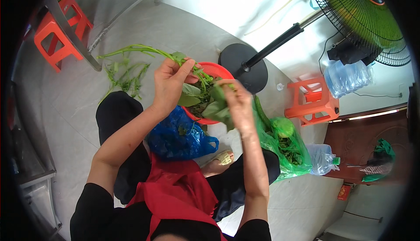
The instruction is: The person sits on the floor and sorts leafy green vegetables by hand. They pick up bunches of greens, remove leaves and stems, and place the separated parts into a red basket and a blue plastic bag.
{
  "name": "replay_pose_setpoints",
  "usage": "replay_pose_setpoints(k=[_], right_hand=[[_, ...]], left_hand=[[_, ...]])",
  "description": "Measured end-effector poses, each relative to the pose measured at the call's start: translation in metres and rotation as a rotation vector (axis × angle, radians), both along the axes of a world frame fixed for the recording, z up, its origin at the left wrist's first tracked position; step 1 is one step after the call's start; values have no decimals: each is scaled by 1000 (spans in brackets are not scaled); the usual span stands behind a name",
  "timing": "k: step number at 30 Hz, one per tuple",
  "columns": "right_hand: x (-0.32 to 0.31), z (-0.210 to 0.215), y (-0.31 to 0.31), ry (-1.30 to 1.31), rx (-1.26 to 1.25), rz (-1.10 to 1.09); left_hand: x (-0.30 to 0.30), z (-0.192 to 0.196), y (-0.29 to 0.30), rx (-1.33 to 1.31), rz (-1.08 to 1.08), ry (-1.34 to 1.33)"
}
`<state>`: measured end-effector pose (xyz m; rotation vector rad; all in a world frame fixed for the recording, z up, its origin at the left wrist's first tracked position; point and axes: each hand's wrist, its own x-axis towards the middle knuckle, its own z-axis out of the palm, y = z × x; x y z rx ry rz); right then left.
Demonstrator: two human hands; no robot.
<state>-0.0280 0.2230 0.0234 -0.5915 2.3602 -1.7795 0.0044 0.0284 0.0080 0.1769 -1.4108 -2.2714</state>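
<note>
My left hand (170, 83) is closed on a bunch of leafy green stems (140, 47), whose long bare ends stick out to the left over the floor. Beside it my right hand (239, 107), smeared by motion, has its fingers round some broad green leaves (217, 109). Both hands are above a red plastic basket (221, 71) that holds more leaves, partly hidden by the hands and greens. A crumpled blue plastic bag (177, 138) with bits of leaf on it lies between my knees, against the basket's near side. Loose trimmed stems (127, 75) are scattered on the floor at the left.
To the right sit a green plastic bag of vegetables (286, 153) and a large clear water bottle (321, 158). A standing fan's round black base (229, 57) is just beyond the basket. Orange stools stand at left (61, 35) and right (313, 99). A metal table leg (70, 35) rises at left.
</note>
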Motion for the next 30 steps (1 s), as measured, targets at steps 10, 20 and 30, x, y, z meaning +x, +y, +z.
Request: replay_pose_setpoints(k=[10, 20, 30], right_hand=[[3, -38, -40, 109, -85, -102], [16, -32, -48, 46, -52, -169], [-33, -56, -30, 282, 188, -385]], left_hand=[[-5, -12, 25, 20, 7, -3], [4, -19, 10, 167, -151, -91], [9, -23, -122, -148, -50, -379]])
